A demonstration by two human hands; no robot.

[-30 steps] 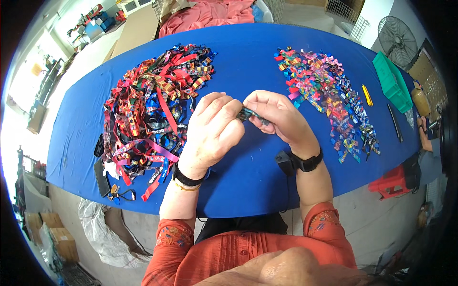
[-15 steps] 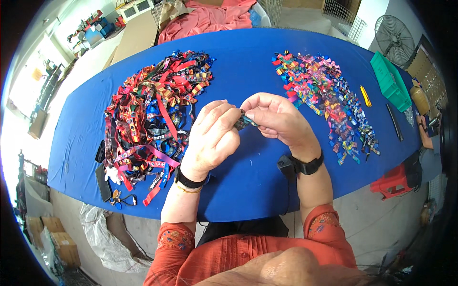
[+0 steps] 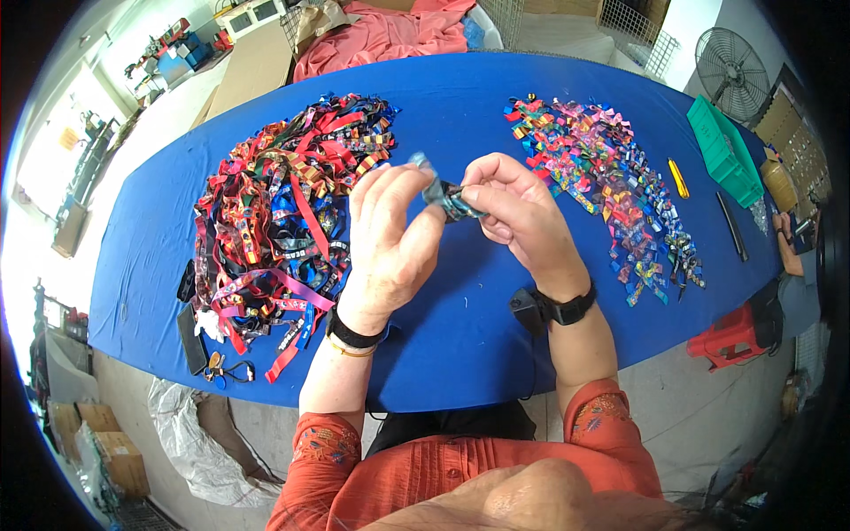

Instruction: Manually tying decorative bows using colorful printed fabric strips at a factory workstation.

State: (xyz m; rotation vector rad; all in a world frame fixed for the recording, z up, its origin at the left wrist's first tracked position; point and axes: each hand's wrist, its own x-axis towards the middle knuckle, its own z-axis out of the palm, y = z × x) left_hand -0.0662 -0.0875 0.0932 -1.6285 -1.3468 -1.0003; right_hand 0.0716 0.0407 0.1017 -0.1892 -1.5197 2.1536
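A short patterned ribbon strap [image 3: 452, 203], dark with teal, stretches between my two hands above the blue-covered table [image 3: 469, 345]. With thumb and bent fingers, my right hand [image 3: 522, 221] pinches its right end. Across the other end curves my left hand [image 3: 391, 243], the ribbon between its thumb and fingers; a pale teal end sticks up past the fingertips. On the left lies a tangled heap of long printed ribbon straps [image 3: 257, 221], mostly red, black and blue. On the right a spread of short folded ribbon pieces [image 3: 611, 177] shows pink, blue and several other colours.
A yellow cutter [image 3: 678, 179], a black stick-like tool [image 3: 732, 228] and a green plastic bin [image 3: 724, 152] are at the right side. A dark flat block [image 3: 191, 339] and small corded tags [image 3: 221, 370] lie by the left heap. A red stool [image 3: 728, 341] stands beyond the right edge.
My left hand's fingers have spread and shifted slightly left, baring more of the ribbon strap, whose teal end now points up. My right hand keeps its pinch and has tilted slightly.
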